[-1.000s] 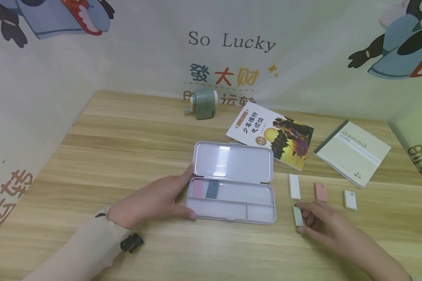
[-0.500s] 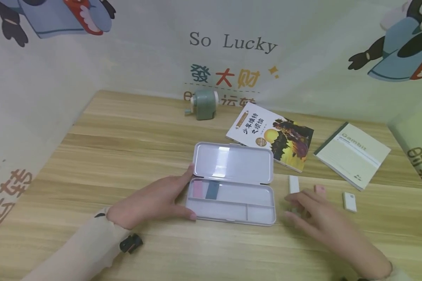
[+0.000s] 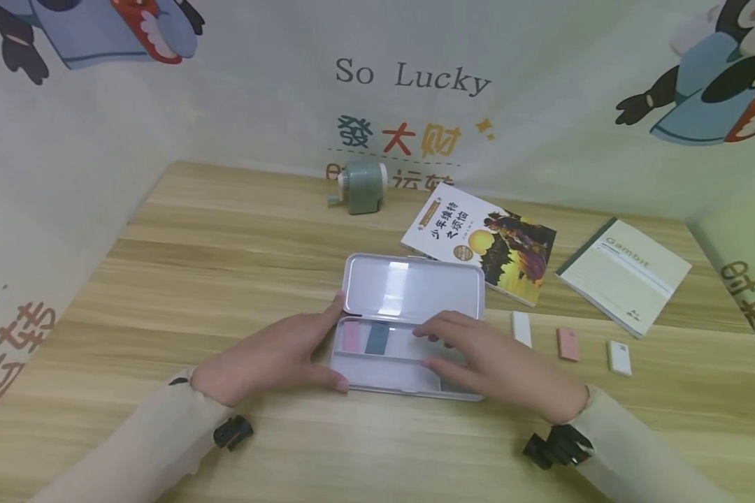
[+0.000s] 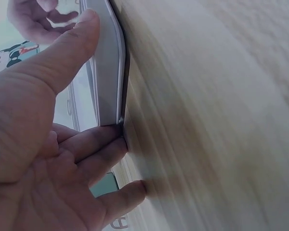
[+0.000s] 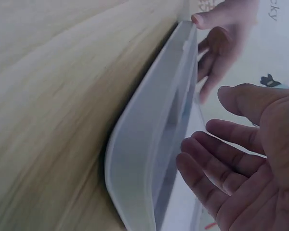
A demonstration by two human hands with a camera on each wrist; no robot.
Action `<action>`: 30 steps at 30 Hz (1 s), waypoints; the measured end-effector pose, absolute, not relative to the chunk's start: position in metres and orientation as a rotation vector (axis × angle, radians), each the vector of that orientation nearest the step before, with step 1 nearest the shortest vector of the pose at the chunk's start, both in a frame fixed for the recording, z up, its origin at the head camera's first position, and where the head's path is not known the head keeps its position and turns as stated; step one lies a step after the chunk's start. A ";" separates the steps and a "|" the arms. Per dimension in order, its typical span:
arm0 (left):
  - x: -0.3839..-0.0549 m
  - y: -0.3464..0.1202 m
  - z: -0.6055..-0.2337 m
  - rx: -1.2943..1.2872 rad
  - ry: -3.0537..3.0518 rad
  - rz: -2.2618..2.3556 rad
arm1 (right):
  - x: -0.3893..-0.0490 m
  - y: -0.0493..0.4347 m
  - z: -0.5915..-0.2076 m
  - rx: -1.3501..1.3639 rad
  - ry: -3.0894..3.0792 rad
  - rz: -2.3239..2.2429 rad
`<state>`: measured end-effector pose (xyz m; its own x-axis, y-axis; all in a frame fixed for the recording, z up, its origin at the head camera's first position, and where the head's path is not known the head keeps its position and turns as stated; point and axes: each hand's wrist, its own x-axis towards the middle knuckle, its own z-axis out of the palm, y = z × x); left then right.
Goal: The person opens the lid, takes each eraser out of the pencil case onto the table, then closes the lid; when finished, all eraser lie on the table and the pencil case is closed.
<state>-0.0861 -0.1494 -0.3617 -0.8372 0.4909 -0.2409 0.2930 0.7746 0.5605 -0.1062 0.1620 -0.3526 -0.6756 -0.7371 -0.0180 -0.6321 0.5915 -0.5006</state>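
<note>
In the head view, a pale pencil case [image 3: 384,377] lies with its lid [image 3: 377,283] folded back. A pink eraser [image 3: 351,337] and a blue-grey eraser [image 3: 377,339] sit in its back compartment. My left hand [image 3: 264,356] holds the case at its left end, thumb at the front corner and fingers by the hinge. Over the right part of the case hovers my right hand [image 3: 484,356]. In the right wrist view its fingers [image 5: 216,163] are loosely bent, with nothing visible between them and the thumb. The green eraser is out of sight; my hand covers part of the case.
Right of the case lie a long white eraser [image 3: 521,328], a pink eraser [image 3: 567,344] and a small white eraser [image 3: 619,358]. Behind are a picture-covered book [image 3: 484,244], a notebook [image 3: 626,276] and a green pencil sharpener [image 3: 363,188].
My right hand, which pinched the green eraser on the table, has moved left over the pencil case. The green eraser is gone from its spot. My left hand has stayed in place.
</note>
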 end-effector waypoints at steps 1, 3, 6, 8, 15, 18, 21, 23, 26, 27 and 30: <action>-0.086 -0.149 -0.362 0.600 2.594 0.731 | -0.109 0.158 -0.354 -1.151 2.576 -0.689; -0.087 -0.150 -0.362 0.600 2.593 0.737 | -0.114 0.150 -0.358 -1.181 2.538 -0.694; -0.088 -0.149 -0.363 0.600 2.586 0.741 | -0.117 0.140 -0.361 -1.221 2.503 -0.707; -0.088 -0.149 -0.363 0.595 2.581 0.743 | -0.118 0.135 -0.360 -1.232 2.490 -0.701; -0.088 -0.150 -0.364 0.584 2.591 0.733 | -0.124 0.130 -0.374 -1.311 2.486 -0.682; -0.088 -0.151 -0.364 0.590 2.593 0.736 | -0.124 0.128 -0.376 -1.335 2.497 -0.695; -0.087 -0.151 -0.364 0.596 2.594 0.740 | -0.125 0.127 -0.376 -1.351 2.505 -0.714; -0.088 -0.151 -0.364 0.601 2.596 0.741 | -0.122 0.124 -0.371 -1.326 2.516 -0.713; -0.087 -0.150 -0.363 0.602 2.597 0.740 | -0.123 0.120 -0.369 -1.297 2.530 -0.681; -0.087 -0.150 -0.363 0.601 2.597 0.740 | -0.121 0.118 -0.364 -1.264 2.530 -0.666; -0.087 -0.150 -0.363 0.597 2.594 0.740 | -0.121 0.114 -0.361 -1.245 2.536 -0.610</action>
<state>-0.0871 -0.1502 -0.3632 -0.8390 0.4904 -0.2358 0.2922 0.7716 0.5651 -0.1208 0.1143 -0.3613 -0.6033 -0.7965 -0.0390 -0.6918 0.5471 -0.4713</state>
